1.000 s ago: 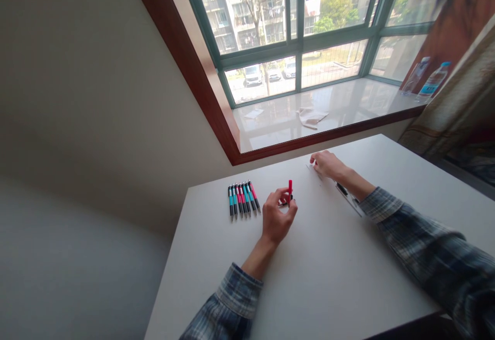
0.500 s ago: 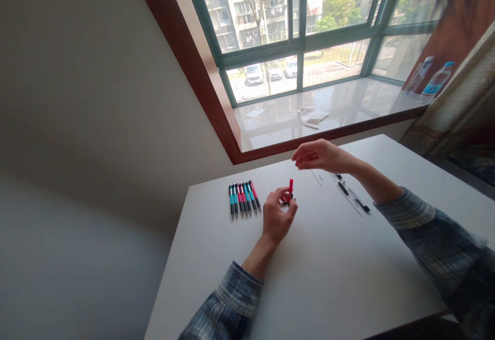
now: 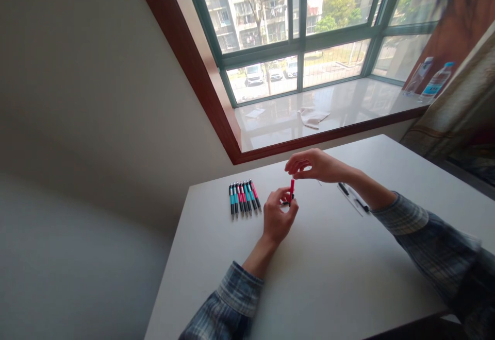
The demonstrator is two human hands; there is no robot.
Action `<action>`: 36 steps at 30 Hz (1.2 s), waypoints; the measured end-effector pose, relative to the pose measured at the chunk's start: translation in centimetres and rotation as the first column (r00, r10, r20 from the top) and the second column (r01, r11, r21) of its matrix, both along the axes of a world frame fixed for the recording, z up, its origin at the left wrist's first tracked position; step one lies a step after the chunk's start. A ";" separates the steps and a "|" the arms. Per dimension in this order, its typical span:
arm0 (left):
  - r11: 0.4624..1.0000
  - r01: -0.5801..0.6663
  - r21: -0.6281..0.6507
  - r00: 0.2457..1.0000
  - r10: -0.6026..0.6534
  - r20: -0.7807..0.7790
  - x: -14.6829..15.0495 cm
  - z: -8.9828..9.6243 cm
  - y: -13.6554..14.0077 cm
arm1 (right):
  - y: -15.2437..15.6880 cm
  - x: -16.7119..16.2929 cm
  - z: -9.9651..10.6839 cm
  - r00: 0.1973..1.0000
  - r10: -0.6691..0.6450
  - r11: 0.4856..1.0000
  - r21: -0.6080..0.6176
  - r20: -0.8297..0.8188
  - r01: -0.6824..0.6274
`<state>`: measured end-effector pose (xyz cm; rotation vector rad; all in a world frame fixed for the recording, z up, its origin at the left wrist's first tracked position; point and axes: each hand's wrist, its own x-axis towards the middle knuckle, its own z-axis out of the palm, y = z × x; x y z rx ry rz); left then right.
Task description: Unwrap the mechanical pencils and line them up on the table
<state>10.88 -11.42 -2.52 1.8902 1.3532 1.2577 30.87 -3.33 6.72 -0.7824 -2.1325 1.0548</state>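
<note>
My left hand (image 3: 279, 217) is closed around a red pen barrel (image 3: 292, 189), which stands roughly upright with its top end poking out above the fingers. Something dark shows beside the barrel within the same grip. Just over the barrel's top, my right hand (image 3: 313, 166) bends down with thumb and fingertips drawn together; whatever they hold is too small to make out. To the left lies a row of several teal and pink pens (image 3: 243, 199) with black grips. Loose black pen parts (image 3: 362, 205) and a thin refill (image 3: 351, 202) are near my right forearm.
The white table (image 3: 309, 268) reaches up to the wood-framed windowsill (image 3: 278, 129). A crumpled cloth (image 3: 312, 117) and a plastic bottle (image 3: 436, 83) are on the sill. A wall (image 3: 96, 123) rises at the left, and a curtain (image 3: 448, 108) hangs at the right.
My right hand has moved down and slightly left, bringing its fingertips to the top of the red barrel. My left hand has hardly moved.
</note>
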 end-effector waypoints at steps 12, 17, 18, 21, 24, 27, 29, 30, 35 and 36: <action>1.000 0.007 0.010 1.000 -0.007 0.002 0.1 0.1 0.1 | 0.0 -0.1 -0.2 0.999 0.028 0.999 -0.025 0.031 -0.027; 1.000 0.003 0.007 1.000 -0.003 0.002 0.1 0.1 0.1 | -0.4 -0.2 0.3 0.999 0.025 0.999 -0.040 0.028 -0.023; 1.000 0.007 0.008 1.000 -0.007 0.002 0.1 0.1 0.1 | -0.5 -0.2 0.5 0.999 0.028 0.999 -0.040 0.030 -0.027; 1.000 0.018 0.015 1.000 -0.018 -0.001 0.0 0.1 0.1 | -0.9 -0.2 1.0 0.998 0.037 0.999 -0.038 0.044 -0.035; 1.000 0.023 0.015 1.000 -0.023 -0.004 0.0 0.1 0.1 | -1.0 -0.2 1.2 0.998 0.036 0.998 -0.043 0.046 -0.034; 1.000 0.025 0.017 1.000 -0.025 -0.006 -0.1 -0.1 0.1 | -1.0 -0.2 1.2 0.999 0.043 0.998 -0.045 0.030 -0.042; 0.999 0.027 0.020 1.000 -0.027 -0.008 -0.1 -0.2 0.0 | -1.0 -0.1 1.2 0.998 0.056 0.998 -0.042 0.030 -0.054; 0.999 0.028 0.021 1.000 -0.028 -0.008 -0.1 -0.2 0.0 | -0.9 -0.1 1.2 0.997 0.061 0.997 -0.040 0.036 -0.060; 1.000 0.019 0.024 1.000 -0.019 -0.005 -0.1 -0.2 0.1 | -1.0 -0.1 1.2 0.995 0.072 0.997 -0.042 0.070 -0.069; 1.000 0.020 0.023 1.000 -0.020 -0.004 -0.1 -0.2 0.1 | -0.9 -0.1 1.2 0.994 0.074 0.997 -0.043 0.074 -0.071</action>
